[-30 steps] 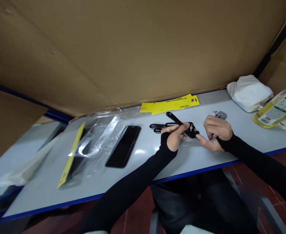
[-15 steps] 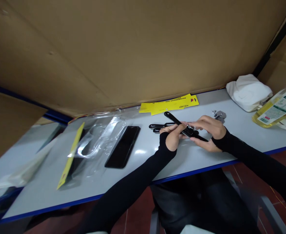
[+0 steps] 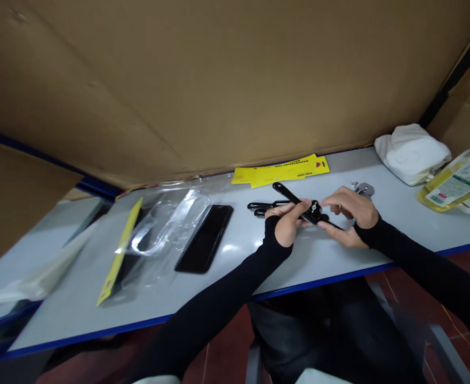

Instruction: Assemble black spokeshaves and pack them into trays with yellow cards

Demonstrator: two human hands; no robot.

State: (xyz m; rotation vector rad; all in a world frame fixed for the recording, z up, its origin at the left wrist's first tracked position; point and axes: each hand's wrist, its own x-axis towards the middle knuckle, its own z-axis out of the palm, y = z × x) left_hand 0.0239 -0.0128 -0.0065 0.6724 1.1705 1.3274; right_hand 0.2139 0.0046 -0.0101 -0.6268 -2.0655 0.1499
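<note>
In the head view, a black metal hinged tool (image 3: 299,205) is being pinched above the grey table (image 3: 259,256) by the left hand (image 3: 286,224) and the right hand (image 3: 349,213); its joint is being partly hidden by fingers. Print on the yellow cardboard card (image 3: 280,170) is being rendered illegible.

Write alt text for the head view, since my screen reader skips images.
Two hands in black sleeves hold a black metal tool over a grey table: the left hand grips it, the right hand fingers its end. A black phone, clear plastic packaging and yellow cards lie nearby.
</note>
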